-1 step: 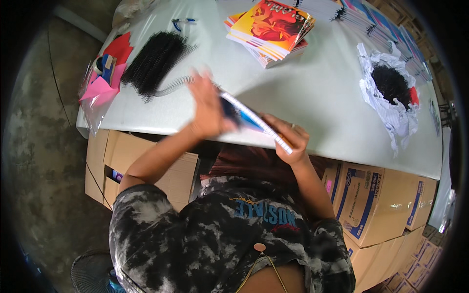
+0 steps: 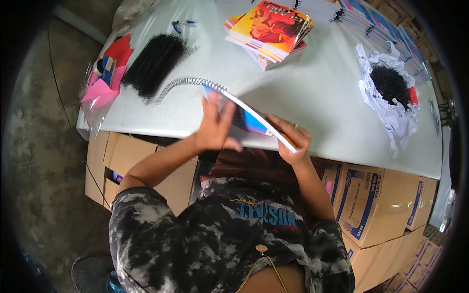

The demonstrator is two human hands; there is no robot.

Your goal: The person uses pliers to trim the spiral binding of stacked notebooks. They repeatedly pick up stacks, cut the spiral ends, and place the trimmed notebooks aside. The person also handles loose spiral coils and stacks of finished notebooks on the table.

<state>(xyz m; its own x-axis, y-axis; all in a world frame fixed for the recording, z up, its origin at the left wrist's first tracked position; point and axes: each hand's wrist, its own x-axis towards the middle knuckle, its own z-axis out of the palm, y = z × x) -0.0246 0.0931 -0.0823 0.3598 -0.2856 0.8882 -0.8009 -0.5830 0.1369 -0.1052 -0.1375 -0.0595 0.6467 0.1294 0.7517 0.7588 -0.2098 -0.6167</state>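
Observation:
A notebook (image 2: 251, 116) with a blue cover is held tilted over the near edge of the table. My right hand (image 2: 295, 140) grips its lower right end, the thumb on the near side and the fingers behind. From the notebook's upper left end a long spiral wire coil (image 2: 183, 82) arches left toward the table, its near turns around the page edge. My left hand (image 2: 215, 126), partly blurred, is beside the cover just below the coil. Its fingers are spread and hold nothing; whether they touch the cover I cannot tell.
Black spiral coils (image 2: 155, 66) lie in a bundle on the left, near small blue-handled pliers (image 2: 182, 25) and a blue tape dispenser (image 2: 106, 69). Orange-red notebooks (image 2: 270, 30) are stacked at the far middle. Crumpled paper (image 2: 367, 93) holds a black tangle. Cardboard boxes (image 2: 373, 200) stand below the table.
My left hand has dropped away from the coil toward the cover, slightly right. The coil, partly hidden before, now arches in full view. The right hand keeps its grip.

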